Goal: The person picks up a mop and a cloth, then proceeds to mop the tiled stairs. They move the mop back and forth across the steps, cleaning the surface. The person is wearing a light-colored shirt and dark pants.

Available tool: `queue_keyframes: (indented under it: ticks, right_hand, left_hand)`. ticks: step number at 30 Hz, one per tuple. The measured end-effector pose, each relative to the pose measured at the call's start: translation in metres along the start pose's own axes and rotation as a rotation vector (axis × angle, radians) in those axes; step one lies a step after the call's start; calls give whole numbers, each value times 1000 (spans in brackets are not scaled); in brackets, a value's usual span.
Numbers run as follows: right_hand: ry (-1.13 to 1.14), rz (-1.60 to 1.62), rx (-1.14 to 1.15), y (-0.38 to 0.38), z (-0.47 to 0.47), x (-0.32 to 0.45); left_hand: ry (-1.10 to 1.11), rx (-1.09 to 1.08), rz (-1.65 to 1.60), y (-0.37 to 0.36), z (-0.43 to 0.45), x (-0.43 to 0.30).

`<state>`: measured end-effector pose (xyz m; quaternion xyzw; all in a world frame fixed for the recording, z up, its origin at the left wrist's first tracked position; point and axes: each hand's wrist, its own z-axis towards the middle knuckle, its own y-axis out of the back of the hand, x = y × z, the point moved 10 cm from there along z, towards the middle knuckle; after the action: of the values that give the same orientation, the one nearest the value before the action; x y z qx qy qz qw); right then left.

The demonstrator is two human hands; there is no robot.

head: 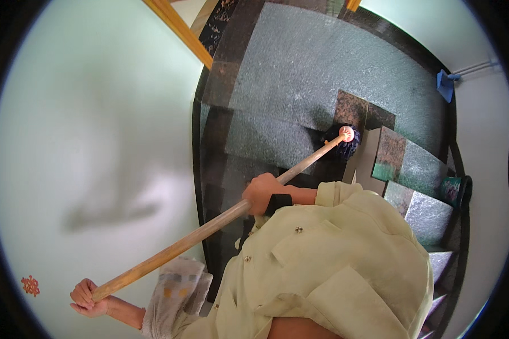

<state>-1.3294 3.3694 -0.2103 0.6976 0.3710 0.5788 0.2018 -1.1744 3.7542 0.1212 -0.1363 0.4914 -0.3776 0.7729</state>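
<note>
A mop with a long wooden handle (pixel 182 243) runs slantwise across the view. My left hand (pixel 89 298) grips the top end of the handle at the lower left, close to the pale wall. Around its midpoint my right hand (pixel 263 193), with a black band on the wrist, is closed on the same handle. The dark strand mop head (pixel 347 149) rests on the stone floor beside the steps, under a pinkish-orange socket (pixel 346 133). Grey towelling cloth (pixel 176 288) with orange squares covers my left forearm above the wrist.
Speckled stone steps (pixel 424 156) rise or fall along the right; I cannot tell which. A rolled mat (pixel 462 193) lies at their side. A blue dustpan (pixel 444 86) stands by the right wall. Wooden trim (pixel 182 34) edges the left wall (pixel 97 106), which bears a red decoration (pixel 30 286).
</note>
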Motion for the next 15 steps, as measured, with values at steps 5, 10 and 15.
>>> queue_keyframes:
  ticks: [5,10,15]
  right_hand:
    - [-81,-215,110,18,31,-37]
    - [-113,-187,-139,6,64,-101]
    - [144,-169,-165,-22,117,-16]
  left_hand:
    - [-71,-185,65,14,-22,28]
    - [15,-74,43,-12,-44,94]
    - [-154,-174,50,10,-72,0]
